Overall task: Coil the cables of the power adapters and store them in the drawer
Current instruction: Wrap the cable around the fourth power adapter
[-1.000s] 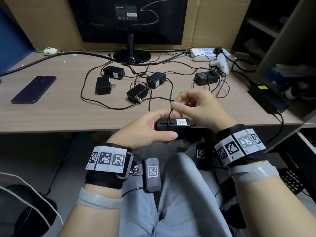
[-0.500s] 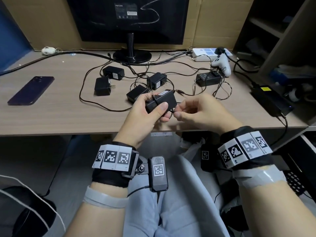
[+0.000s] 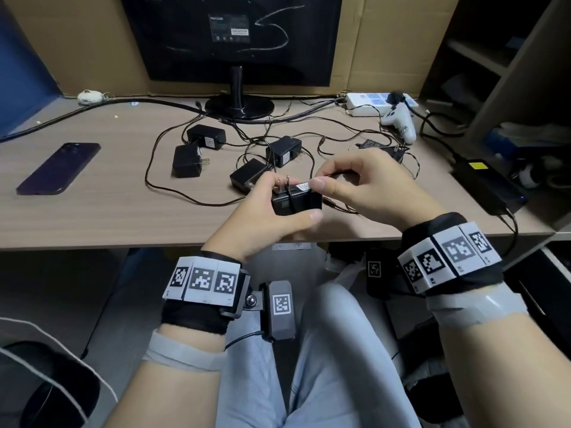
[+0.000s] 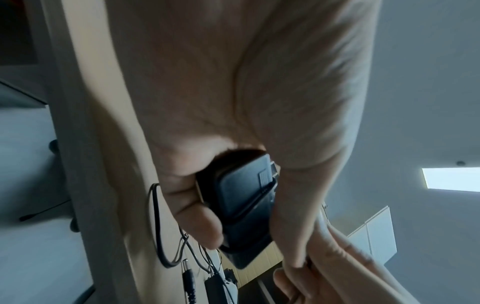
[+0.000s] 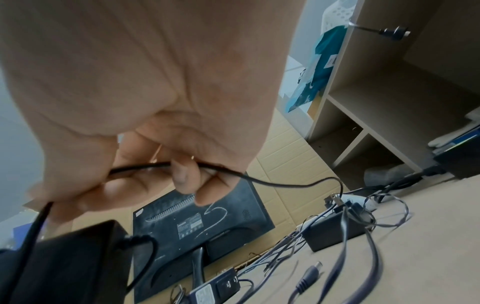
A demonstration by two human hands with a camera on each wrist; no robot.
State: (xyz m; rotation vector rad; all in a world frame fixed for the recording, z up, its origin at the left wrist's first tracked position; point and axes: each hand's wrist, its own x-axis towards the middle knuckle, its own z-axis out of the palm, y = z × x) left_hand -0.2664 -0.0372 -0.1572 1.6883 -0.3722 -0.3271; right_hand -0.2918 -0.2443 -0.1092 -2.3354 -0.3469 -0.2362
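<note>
The left hand (image 3: 262, 217) grips a black rectangular plastic power adapter (image 3: 296, 201) over the near edge of the light wood-grain counter (image 3: 92, 211), thumb along its near side and fingers curled behind it, with the two metal prongs (image 3: 283, 182) pointing up. The right hand (image 3: 367, 186) pinches the adapter's thin black cable (image 5: 272, 182) between thumb and fingertips, just beside the adapter's top right corner. One turn of this cable crosses the adapter's near face beside the prongs. In the left wrist view the cable runs diagonally over the adapter's broad face (image 4: 244, 197), and in the right wrist view it passes through the pinch and trails down toward the counter.

Further back on the counter lie four more black power adapters: one nearest the monitor base (image 3: 206, 136), one with prongs facing right (image 3: 187, 160), one just behind the left hand (image 3: 247, 177), and one beside it toward the back (image 3: 283, 151). A fifth black adapter (image 3: 375, 144) lies partly hidden behind the right hand. Their thin black cables (image 3: 160, 186) spread loose and tangled around them.

Also on the counter: a dark flat smartphone (image 3: 58, 168) at far left, a black flat-panel monitor (image 3: 231, 38) on a round black stand with its back showing, a white power strip (image 3: 370, 103), a white game controller (image 3: 400, 120), and a large black power brick with a yellow label (image 3: 488, 183) at the right edge. No drawer can be made out with certainty.
</note>
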